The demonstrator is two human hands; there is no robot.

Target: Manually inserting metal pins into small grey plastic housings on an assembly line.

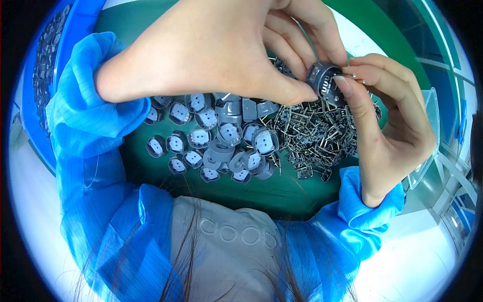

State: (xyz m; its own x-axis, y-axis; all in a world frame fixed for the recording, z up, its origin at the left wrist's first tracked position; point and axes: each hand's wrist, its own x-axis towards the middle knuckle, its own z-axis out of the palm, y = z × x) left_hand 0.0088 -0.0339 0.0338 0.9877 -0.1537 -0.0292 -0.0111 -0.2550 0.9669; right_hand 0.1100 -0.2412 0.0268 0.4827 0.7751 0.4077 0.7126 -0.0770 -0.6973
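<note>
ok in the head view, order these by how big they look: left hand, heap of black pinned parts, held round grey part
1. Left hand
2. Heap of black pinned parts
3. Held round grey part
The hand and held part look nearer the camera, which enlarges them.

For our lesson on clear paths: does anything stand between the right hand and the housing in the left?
Nothing visible does. The right hand pinches thin pins right at the housing, its thumb overlapping it in this view. The left hand holds it; the loose parts lie below.
</note>
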